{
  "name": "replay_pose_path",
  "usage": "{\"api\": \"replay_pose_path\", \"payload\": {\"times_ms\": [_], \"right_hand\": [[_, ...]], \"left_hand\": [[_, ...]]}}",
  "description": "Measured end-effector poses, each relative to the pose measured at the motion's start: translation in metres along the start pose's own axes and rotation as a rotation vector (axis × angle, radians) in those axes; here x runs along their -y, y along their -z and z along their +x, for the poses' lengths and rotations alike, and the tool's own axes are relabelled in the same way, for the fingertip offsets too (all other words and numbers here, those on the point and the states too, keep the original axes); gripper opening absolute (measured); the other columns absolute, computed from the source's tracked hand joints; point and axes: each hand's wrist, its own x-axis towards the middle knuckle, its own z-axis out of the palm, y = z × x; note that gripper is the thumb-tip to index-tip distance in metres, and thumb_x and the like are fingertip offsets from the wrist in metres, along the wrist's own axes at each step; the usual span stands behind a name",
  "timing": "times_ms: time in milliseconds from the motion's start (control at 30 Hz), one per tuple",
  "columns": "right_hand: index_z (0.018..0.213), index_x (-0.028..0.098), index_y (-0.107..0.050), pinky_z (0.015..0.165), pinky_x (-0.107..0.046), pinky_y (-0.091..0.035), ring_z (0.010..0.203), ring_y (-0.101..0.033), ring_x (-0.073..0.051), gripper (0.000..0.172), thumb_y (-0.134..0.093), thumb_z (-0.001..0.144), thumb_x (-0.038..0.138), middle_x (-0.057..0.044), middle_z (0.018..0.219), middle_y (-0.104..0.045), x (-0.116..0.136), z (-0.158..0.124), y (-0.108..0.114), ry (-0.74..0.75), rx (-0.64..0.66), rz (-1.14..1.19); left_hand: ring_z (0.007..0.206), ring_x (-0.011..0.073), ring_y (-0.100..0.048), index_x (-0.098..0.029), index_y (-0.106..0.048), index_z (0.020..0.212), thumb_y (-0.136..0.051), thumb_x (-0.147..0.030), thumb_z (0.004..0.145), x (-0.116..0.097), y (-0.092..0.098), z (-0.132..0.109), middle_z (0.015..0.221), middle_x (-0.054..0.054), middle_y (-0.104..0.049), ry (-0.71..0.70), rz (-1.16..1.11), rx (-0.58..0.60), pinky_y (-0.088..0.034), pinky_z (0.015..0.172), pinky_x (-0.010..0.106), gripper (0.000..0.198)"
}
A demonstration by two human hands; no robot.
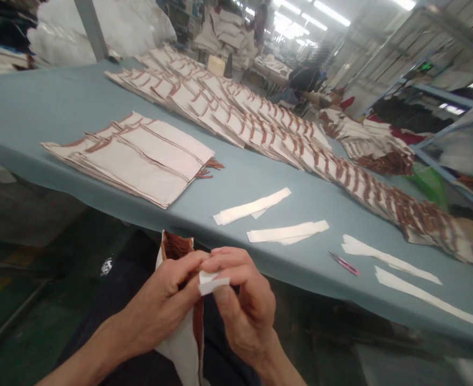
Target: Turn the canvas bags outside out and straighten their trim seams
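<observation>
Over my lap, in front of the table edge, I hold a cream fabric piece (180,343) with brown edging and brown material inside its top. My left hand (162,300) is closed on this piece, thumb and fingers near its upper edge. A short white strip (212,284) is pinched by my right hand (244,300), thumb below and fingers above. The two hands touch at the fingertips. Part of the fabric is hidden behind my fingers, so where the strip meets it cannot be made out.
The blue-green table (204,198) carries a stack of cream panels (148,155), white strips (252,206), and pink-handled thread snips (344,263). Long overlapping rows of brown-edged pieces (236,120) run along the far side. A person (304,80) is in the background.
</observation>
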Motion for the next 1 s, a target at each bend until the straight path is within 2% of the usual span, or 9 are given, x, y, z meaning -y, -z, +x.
{"api": "replay_pose_path", "payload": {"times_ms": [100,200,267,367,500,600,733,867,1000], "right_hand": [[0.103,0.026,-0.073,0.082,-0.029,-0.065,0.087,-0.080,-0.018,0.031,-0.060,0.124,0.045,-0.002,0.096,-0.083,-0.004,-0.015,-0.011,-0.293,-0.175,0.138],[0.090,0.023,-0.070,0.064,-0.025,-0.053,0.064,-0.062,-0.014,0.043,-0.065,0.120,0.052,0.002,0.075,-0.069,-0.011,-0.033,-0.019,-0.466,-0.145,0.186],[0.084,0.022,-0.071,0.058,-0.025,-0.046,0.059,-0.054,-0.013,0.050,-0.069,0.117,0.059,0.003,0.068,-0.064,-0.015,-0.042,-0.021,-0.579,-0.094,0.218],[0.080,0.020,-0.072,0.054,-0.024,-0.040,0.056,-0.051,-0.012,0.059,-0.074,0.109,0.071,0.002,0.064,-0.062,-0.019,-0.046,-0.018,-0.795,-0.002,0.307],[0.079,0.019,-0.075,0.051,-0.023,-0.034,0.054,-0.042,-0.010,0.066,-0.078,0.101,0.082,0.003,0.062,-0.057,-0.015,-0.050,-0.016,-0.990,0.115,0.409],[0.084,0.018,-0.079,0.052,-0.023,-0.033,0.058,-0.044,-0.011,0.070,-0.077,0.098,0.086,0.002,0.066,-0.058,-0.011,-0.061,-0.024,-1.070,0.225,0.418],[0.084,0.018,-0.076,0.054,-0.023,-0.030,0.059,-0.040,-0.010,0.069,-0.077,0.098,0.085,0.004,0.066,-0.053,-0.006,-0.074,-0.041,-1.143,0.303,0.432],[0.085,0.018,-0.076,0.055,-0.024,-0.029,0.059,-0.036,-0.010,0.057,-0.080,0.099,0.073,0.006,0.065,-0.051,0.001,-0.066,-0.050,-1.139,0.325,0.461],[0.086,0.018,-0.079,0.054,-0.024,-0.029,0.058,-0.039,-0.010,0.043,-0.079,0.102,0.058,0.006,0.064,-0.054,0.013,-0.048,-0.050,-1.059,0.296,0.376]], "left_hand": [[0.066,0.0181,-0.054,-0.024,-0.065,0.092,-0.046,-0.073,0.119,0.012,0.000,-0.012,0.077,-0.003,-0.061,0.116,-0.052,-0.218,-0.046,0.062,0.028,0.058],[0.060,0.0179,-0.041,-0.027,-0.048,0.072,-0.037,-0.085,0.115,0.031,0.004,-0.027,0.067,-0.004,-0.046,0.189,-0.057,-0.305,-0.038,0.056,0.031,0.073],[0.059,0.0184,-0.039,-0.027,-0.044,0.069,-0.032,-0.082,0.117,0.041,0.008,-0.037,0.064,-0.004,-0.044,0.221,-0.035,-0.291,-0.035,0.055,0.032,0.074],[0.061,0.0191,-0.047,-0.025,-0.054,0.071,-0.028,-0.078,0.119,0.048,0.015,-0.053,0.066,-0.002,-0.056,0.250,-0.027,-0.226,-0.040,0.058,0.031,0.076],[0.072,0.0195,-0.064,-0.024,-0.070,0.081,-0.059,-0.067,0.113,0.047,0.031,-0.069,0.077,-0.001,-0.073,0.257,0.006,-0.133,-0.049,0.069,0.028,0.055],[0.072,0.0176,-0.066,-0.025,-0.076,0.088,-0.068,-0.050,0.109,0.051,0.047,-0.076,0.078,-0.003,-0.074,0.247,0.143,-0.062,-0.049,0.067,0.024,0.034],[0.069,0.0164,-0.067,-0.024,-0.082,0.088,-0.063,-0.044,0.112,0.052,0.063,-0.079,0.077,-0.002,-0.077,0.288,0.244,-0.026,-0.050,0.066,0.022,0.036],[0.070,0.0172,-0.071,-0.022,-0.085,0.088,-0.065,-0.045,0.108,0.040,0.068,-0.073,0.077,-0.001,-0.080,0.285,0.193,-0.047,-0.052,0.064,0.020,0.037],[0.061,0.0135,-0.062,-0.021,-0.085,0.083,-0.068,-0.042,0.106,0.032,0.066,-0.064,0.070,-0.003,-0.075,0.217,0.075,-0.127,-0.046,0.058,0.018,0.035]]}}
